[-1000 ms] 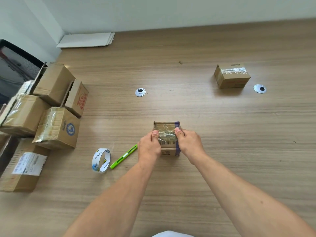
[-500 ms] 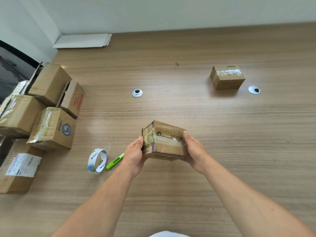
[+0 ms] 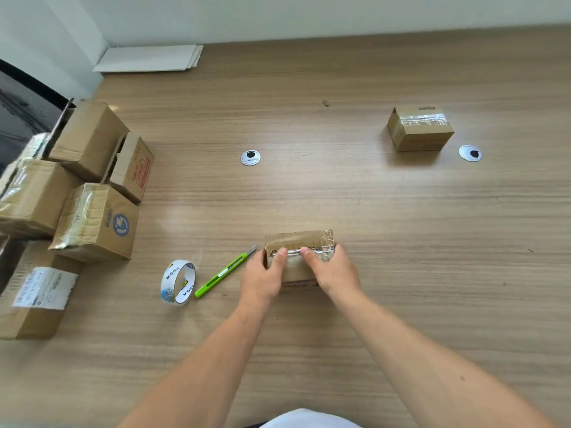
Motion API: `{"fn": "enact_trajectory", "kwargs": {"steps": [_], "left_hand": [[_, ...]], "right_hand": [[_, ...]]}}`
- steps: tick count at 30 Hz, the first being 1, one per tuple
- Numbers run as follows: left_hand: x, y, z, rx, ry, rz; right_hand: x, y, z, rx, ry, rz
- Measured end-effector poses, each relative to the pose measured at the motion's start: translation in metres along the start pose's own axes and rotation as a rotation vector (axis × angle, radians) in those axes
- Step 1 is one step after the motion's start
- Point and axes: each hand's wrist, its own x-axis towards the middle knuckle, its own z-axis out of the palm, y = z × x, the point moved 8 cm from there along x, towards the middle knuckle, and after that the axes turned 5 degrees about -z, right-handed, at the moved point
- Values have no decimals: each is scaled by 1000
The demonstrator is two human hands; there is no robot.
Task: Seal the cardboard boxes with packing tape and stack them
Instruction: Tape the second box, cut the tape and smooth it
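Item: small box (image 3: 298,242), mid-tabletop (image 3: 401,227), tape strip along its top. Your left grip (image 3: 262,276) and right grip (image 3: 332,273) both clamp it, one at each end, thumbs pressing on the tape. Tape roll (image 3: 177,281) and green cutter (image 3: 222,274) lie just left. One sealed box (image 3: 420,129) sits far right; a cluster of boxes (image 3: 92,220) crowds the left edge.

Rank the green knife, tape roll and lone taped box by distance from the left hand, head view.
1. Green knife: just left of the left hand, which grips the small box.
2. Tape roll: farther left, past the knife.
3. Lone taped box: far across the table, to the right.
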Motion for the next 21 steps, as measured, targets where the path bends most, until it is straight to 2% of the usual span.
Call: {"fn": "enact_trajectory", "kwargs": {"steps": [5, 14, 21], "left_hand": [[-3, 7, 4, 104, 128, -9], [-4, 9, -4, 136, 180, 53], [-3, 8, -11, 259, 171, 11]], "right_hand": [[2, 1, 4, 15, 98, 14], [-1, -1, -8, -5, 133, -87], [1, 0, -15, -42, 91, -86]]}}
